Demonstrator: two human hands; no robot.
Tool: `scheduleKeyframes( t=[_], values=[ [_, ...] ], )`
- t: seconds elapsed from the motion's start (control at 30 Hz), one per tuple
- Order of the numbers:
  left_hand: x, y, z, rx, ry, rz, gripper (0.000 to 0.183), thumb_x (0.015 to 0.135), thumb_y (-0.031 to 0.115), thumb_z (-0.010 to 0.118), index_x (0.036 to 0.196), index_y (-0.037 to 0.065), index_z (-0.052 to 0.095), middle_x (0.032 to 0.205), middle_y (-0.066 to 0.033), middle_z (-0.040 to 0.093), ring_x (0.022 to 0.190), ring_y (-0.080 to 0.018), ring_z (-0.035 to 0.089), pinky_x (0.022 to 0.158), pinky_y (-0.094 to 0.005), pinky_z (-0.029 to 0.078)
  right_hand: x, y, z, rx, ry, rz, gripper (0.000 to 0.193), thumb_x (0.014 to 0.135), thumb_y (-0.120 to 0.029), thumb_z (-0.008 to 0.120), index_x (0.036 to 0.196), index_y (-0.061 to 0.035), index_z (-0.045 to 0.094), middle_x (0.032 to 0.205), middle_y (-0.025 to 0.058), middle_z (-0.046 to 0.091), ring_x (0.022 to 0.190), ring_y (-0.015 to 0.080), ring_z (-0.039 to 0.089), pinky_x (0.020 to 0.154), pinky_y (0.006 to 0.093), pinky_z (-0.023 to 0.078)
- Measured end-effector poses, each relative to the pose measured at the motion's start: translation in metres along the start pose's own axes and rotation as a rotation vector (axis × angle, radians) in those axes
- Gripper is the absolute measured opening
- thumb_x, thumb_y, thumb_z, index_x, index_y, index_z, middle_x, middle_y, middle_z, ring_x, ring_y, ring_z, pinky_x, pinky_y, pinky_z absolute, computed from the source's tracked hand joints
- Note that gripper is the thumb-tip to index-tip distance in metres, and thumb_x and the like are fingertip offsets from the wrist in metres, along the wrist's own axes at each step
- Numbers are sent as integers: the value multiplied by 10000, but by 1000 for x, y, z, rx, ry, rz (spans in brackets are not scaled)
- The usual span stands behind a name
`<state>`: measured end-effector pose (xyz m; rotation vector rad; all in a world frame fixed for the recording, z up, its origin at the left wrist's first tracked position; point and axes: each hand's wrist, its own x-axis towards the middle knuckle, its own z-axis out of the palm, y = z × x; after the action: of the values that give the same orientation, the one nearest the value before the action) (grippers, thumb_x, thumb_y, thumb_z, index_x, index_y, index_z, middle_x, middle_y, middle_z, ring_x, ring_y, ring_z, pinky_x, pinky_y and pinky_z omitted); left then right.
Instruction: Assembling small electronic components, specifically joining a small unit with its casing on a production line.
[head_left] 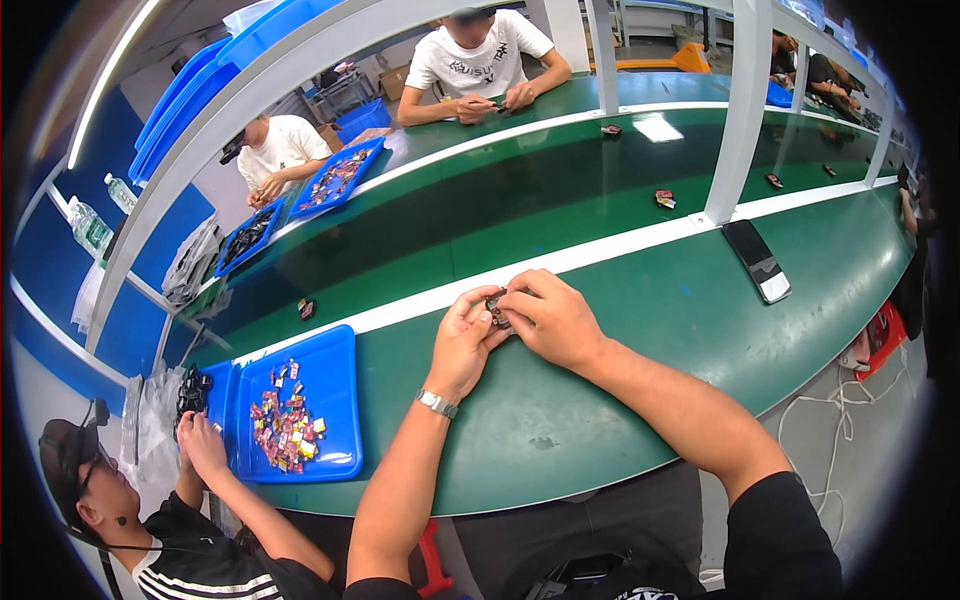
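Over the green bench (pixel 560 420), both my hands meet around a small dark piece (pixel 497 308) with some metallic-looking detail; its kind is too small to tell. My left hand (pixel 463 345), with a metal watch on its wrist, is closed round it from the left. From the right, my right hand (pixel 550 318) reaches over with thumb and fingers pinched together at the piece. Whatever sits between those right fingertips is hidden. To the left of my left forearm stands a blue tray (pixel 347 400) holding many small red, yellow and silver parts (pixel 287 430).
A black phone (pixel 757 262) lies on the right of the bench beside a white upright post (pixel 738 120). Beyond the white rail, small parts (pixel 665 199) sit spaced along the dark green strip. Co-workers sit at left and across; one handles dark parts (pixel 193 392) beside my tray.
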<state>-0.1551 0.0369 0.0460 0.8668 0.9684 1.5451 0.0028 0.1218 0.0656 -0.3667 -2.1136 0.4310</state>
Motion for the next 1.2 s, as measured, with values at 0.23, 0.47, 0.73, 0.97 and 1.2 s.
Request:
scheduleKeyframes(
  t=[0.23,0.47,0.73,0.97,1.2],
  values=[
    [0,3,4,2,26,-13,305,994,46,466,1299,41,474,1141,-63,613,1037,-151,610,943,-350,525,0,-4,3,-57,34,-37,93,785,-86,688,859,-49,646,946,43,603,893,224,604,671,355,553],
    [-1,4,8,22,49,-14,302,989,59,482,1290,40,480,1122,-60,609,1006,-158,616,940,-362,525,-3,-2,12,-133,42,-34,112,777,-75,718,871,-53,662,955,47,615,859,226,616,680,342,554],
    [-2,5,10,52,37,-18,286,998,42,453,1282,34,485,1131,-65,617,1016,-161,620,931,-357,528,-3,0,14,-236,46,-104,105,752,-68,719,830,-64,648,870,43,593,806,214,596,637,338,534],
    [-2,5,8,-6,36,-30,264,1003,49,454,1262,40,505,1127,-61,633,1018,-155,619,890,-326,523,0,-2,11,-192,122,-138,126,724,-38,710,831,-63,650,853,42,597,803,226,581,657,341,516],
    [-2,0,13,82,160,40,195,992,70,509,1181,46,549,1077,-44,662,950,-113,626,816,-291,524,-1,-2,12,-161,19,-41,202,734,-9,697,927,-53,655,884,63,612,851,264,596,691,349,525]
  ],
)
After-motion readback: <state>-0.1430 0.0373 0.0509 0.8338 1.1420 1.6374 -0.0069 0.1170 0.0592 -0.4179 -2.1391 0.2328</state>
